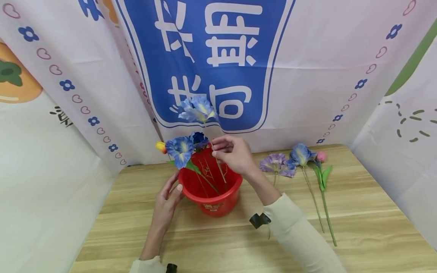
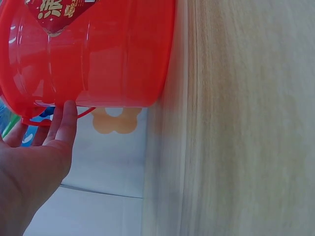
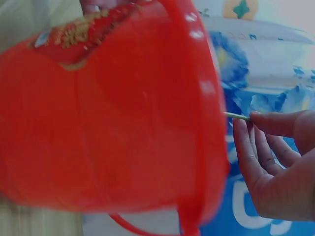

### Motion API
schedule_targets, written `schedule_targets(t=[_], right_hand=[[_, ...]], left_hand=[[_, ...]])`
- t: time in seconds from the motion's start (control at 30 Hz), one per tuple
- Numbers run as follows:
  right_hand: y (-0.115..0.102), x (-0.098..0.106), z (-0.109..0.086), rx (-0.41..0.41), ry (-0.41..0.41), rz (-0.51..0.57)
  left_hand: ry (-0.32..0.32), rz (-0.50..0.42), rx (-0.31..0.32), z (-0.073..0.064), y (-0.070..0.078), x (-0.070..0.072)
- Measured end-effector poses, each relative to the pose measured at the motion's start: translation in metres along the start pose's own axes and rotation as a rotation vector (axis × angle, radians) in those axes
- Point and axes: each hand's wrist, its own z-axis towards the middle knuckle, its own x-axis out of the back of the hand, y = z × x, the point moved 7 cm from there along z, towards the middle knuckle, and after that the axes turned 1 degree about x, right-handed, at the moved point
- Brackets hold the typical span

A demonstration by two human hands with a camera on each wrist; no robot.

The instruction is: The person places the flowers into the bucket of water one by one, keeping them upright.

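On the table stands a red bucket (image 1: 218,206). My left hand (image 1: 166,204) rests against its left side near the rim, the visible fingers (image 2: 67,123) fairly straight on the outer wall. With thumb and fingertips my right hand (image 1: 235,155) pinches the stem of a pale blue artificial flower (image 1: 197,109); its bloom rises above the bucket and its lower stem reaches inside. Also in the bucket are a blue flower with a yellow centre (image 1: 180,151), a dark blue flower (image 1: 199,139) and a yellow-orange tulip (image 1: 161,147).
To the right on the wooden table (image 1: 136,212) lie a purple flower (image 1: 276,165), a blue flower (image 1: 301,154) and a pink tulip (image 1: 321,157), stems toward me. A printed cloth (image 1: 293,94) hangs behind the table.
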Motion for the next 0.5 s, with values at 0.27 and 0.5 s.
schedule_targets(t=[0.27,0.5], right_hand=[[0.012,-0.034,0.008,-0.004,-0.045,-0.118],[0.025,-0.044,0.012,-0.032,-0.06,-0.203]], left_hand=[[0.009,0.005,0.012,0.0,-0.001,0.002],[0.002,0.008,0.003,0.001,-0.001,0.001]])
